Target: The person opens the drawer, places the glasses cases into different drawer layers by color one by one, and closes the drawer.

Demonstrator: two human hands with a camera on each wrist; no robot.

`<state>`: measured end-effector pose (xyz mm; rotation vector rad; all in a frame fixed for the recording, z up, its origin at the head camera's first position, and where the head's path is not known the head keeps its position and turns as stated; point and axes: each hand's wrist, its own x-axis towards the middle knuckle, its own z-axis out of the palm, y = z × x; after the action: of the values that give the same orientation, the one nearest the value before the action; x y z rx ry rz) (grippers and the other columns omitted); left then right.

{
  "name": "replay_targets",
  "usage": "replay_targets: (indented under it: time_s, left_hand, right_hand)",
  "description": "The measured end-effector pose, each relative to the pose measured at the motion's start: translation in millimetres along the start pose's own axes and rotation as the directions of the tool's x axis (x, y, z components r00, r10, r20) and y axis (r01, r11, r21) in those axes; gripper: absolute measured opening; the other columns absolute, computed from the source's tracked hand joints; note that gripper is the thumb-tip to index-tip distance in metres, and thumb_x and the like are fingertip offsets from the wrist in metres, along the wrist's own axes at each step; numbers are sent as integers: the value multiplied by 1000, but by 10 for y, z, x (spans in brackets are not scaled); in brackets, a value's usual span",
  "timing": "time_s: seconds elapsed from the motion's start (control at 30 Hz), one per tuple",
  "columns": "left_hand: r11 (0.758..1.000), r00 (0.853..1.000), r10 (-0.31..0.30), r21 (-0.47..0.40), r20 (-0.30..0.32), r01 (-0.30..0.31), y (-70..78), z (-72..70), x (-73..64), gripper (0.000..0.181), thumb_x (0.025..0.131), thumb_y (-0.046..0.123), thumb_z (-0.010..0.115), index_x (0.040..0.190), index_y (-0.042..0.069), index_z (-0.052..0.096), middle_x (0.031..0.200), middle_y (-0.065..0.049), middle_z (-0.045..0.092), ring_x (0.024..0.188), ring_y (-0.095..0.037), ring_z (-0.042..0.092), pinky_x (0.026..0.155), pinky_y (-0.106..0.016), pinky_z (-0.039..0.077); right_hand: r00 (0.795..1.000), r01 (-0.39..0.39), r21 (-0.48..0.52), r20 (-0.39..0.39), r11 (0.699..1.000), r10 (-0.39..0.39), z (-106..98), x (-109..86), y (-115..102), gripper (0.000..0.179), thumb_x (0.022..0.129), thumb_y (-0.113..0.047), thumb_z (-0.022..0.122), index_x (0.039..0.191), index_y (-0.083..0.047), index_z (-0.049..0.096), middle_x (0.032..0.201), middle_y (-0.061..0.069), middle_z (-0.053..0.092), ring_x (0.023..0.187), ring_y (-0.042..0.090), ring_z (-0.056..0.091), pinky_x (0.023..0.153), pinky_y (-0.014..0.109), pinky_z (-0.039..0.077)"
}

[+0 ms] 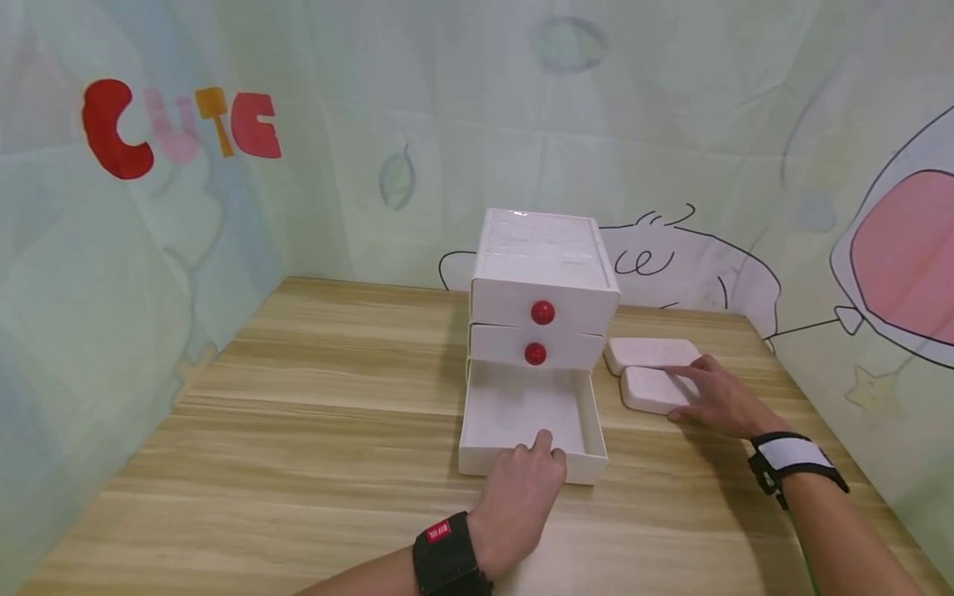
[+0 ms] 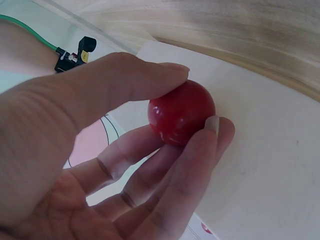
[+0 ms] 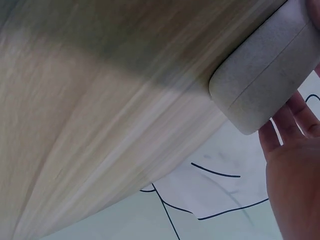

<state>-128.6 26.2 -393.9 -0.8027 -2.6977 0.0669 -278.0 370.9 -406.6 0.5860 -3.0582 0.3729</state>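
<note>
A white drawer unit (image 1: 551, 252) stands on the table, its bottom drawer (image 1: 522, 406) pulled out and holding nothing. My left hand (image 1: 522, 501) is at that drawer's front. In the left wrist view, thumb and fingers pinch its round red knob (image 2: 182, 112), which the hand hides in the head view. Right of the unit lie two white, rounded cases side by side. My right hand (image 1: 723, 401) grips the right end of the nearer case (image 1: 656, 391), thumb on the near side and fingers on the far side. A seam runs along the case (image 3: 265, 70) in the right wrist view.
The farther case (image 1: 648, 352) lies just behind the gripped one. Above the open drawer, two closed drawers carry red knobs (image 1: 542, 312). Printed cloth walls (image 1: 358, 165) border the wooden table (image 1: 335, 389) at the back and sides.
</note>
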Motion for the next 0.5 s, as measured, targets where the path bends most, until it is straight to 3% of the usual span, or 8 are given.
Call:
replay_targets:
  time_s: [0.3, 0.5]
  left_hand:
    - [1000, 1000, -9, 10, -9, 9, 6, 12, -4, 18, 76, 10, 85, 88, 10, 71, 78, 0, 53, 59, -10, 60, 48, -21, 48]
    - [1000, 1000, -10, 13, -22, 11, 7, 26, -4, 18, 76, 11, 86, 87, 10, 71, 77, 0, 52, 58, -10, 60, 47, -21, 47]
  right_hand:
    - [995, 69, -10, -68, 998, -70, -40, -33, -47, 66, 82, -30, 85, 139, -7, 62, 120, 23, 54, 102, 32, 53, 81, 45, 48]
    - [994, 65, 36, -87, 997, -62, -119, -74, -108, 64, 83, -32, 84, 139, -8, 63, 122, 24, 50, 104, 35, 52, 84, 50, 47]
